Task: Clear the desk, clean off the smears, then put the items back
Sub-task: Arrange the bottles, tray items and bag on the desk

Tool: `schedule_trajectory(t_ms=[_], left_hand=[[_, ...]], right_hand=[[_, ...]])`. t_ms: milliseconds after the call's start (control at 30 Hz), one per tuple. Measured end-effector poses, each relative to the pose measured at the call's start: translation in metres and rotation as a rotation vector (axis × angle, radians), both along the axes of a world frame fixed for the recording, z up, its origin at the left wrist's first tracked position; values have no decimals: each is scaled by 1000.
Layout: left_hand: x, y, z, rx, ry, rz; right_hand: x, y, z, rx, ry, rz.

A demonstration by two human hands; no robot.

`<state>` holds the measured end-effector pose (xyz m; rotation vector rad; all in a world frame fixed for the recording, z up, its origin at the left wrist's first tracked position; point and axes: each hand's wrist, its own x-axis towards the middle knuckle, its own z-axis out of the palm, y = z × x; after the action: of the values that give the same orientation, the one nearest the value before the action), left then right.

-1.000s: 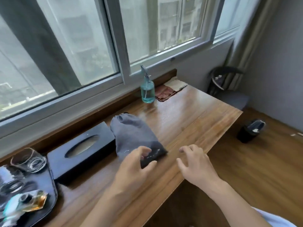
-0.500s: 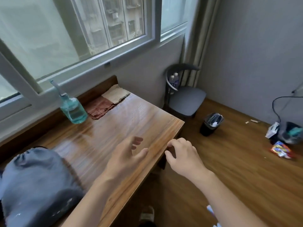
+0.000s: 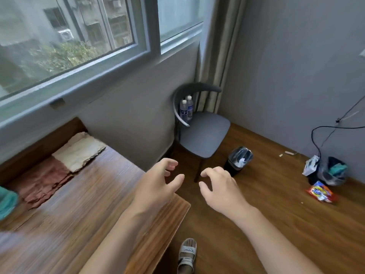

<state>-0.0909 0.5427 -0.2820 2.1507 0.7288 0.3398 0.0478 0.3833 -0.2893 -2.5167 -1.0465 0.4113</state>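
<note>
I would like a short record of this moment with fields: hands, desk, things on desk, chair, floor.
hands: left hand and right hand empty, fingers loosely curled, held in the air past the desk's corner
desk: brown wooden desk
things on desk: beige frayed cloth beside reddish-brown frayed cloth, near the wall
chair: grey chair in the corner, two plastic water bottles on its seat
floor: small black waste bin; orange snack packet

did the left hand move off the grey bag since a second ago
Yes. The left hand has gone right along the desk, from the bag to the desk's far right corner, holding nothing; the bag is out of view.
</note>
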Motion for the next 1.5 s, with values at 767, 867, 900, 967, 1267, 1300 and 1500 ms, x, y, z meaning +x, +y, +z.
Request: schedule_trajectory(t_ms=[767, 867, 900, 967, 1267, 1300, 1500], left_hand=[[341, 60, -25, -104, 149, 365], [373, 72, -29, -120, 132, 409], [383, 77, -31, -126, 127, 418], [404, 91, -36, -140, 119, 432], [486, 175, -85, -252, 83, 449], [492, 183, -89, -257, 85, 450], [541, 244, -136, -373, 72, 567]], right_hand=[[405, 119, -33, 20, 90, 352], [444, 140, -35, 18, 104, 382], [454, 148, -36, 17, 110, 388], [473, 163, -41, 18, 121, 391], [524, 228, -81, 26, 190, 319], [528, 234, -84, 33, 205, 308], [563, 302, -125, 79, 372, 242]])
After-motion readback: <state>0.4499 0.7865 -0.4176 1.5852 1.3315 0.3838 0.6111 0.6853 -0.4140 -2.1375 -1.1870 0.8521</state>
